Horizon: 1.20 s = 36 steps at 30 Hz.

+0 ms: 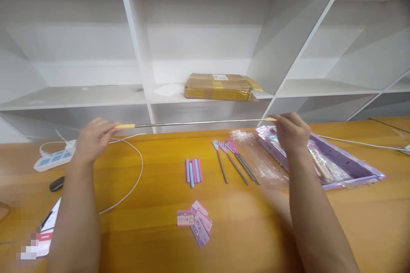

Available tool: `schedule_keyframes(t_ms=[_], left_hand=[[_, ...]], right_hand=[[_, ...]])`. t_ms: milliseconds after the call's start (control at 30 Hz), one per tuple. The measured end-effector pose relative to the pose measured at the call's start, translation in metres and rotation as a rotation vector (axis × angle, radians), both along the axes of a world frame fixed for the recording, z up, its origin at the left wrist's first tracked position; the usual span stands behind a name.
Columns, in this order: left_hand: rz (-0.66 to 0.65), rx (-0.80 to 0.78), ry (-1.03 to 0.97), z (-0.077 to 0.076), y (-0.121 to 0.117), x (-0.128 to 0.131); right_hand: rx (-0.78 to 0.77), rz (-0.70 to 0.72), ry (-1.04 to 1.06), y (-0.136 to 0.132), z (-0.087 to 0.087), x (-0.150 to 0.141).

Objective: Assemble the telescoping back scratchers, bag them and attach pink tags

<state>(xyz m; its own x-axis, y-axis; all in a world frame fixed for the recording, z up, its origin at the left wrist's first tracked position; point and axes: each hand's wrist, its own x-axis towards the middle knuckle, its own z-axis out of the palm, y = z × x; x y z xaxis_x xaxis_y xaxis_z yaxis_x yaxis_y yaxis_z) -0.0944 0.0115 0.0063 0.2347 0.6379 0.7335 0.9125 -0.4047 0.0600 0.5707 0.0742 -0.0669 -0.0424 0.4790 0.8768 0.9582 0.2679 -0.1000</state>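
Observation:
Both hands hold up a long thin metal telescopic rod (198, 123), stretched level above the wooden table (256, 230). My left hand (94, 136) pinches its yellow handle end. My right hand (290, 130) pinches the other end, which has a yellow tip. Below on the table lie several pastel handle sleeves (193, 171), several small rakes on metal stems (235, 160), and a pile of pink cards (197, 221).
A clear plastic bag (256, 158) and a purple tray of packaged items (339, 166) lie at the right. A power strip (54, 158) with a white cable, a dark mouse (57, 184) and papers (48, 230) are at the left. A cardboard parcel (221, 86) sits on the white shelf.

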Motion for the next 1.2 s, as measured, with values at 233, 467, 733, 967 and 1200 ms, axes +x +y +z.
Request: schedule_keyframes(t_ms=[233,467,733,967,1200], left_hand=[[0.034,-0.212,0.027,-0.002,0.004,0.012],[0.144,-0.28,0.079,-0.005,0.014,0.033],[0.142,-0.153,0.107,-0.007,0.018,0.032],[0.136,-0.06,0.179,-0.003,0.014,0.022],[0.145,0.067,0.192,0.003,0.005,0.0]], right_hand=[[-0.184,-0.047,0.164,0.002,-0.018,0.034],[-0.336,-0.04,0.249,0.01,-0.006,0.036],[-0.325,-0.078,0.289,0.006,0.009,0.024],[-0.289,-0.088,0.227,0.003,0.022,0.009],[-0.36,-0.092,0.193,-0.01,0.037,-0.005]])
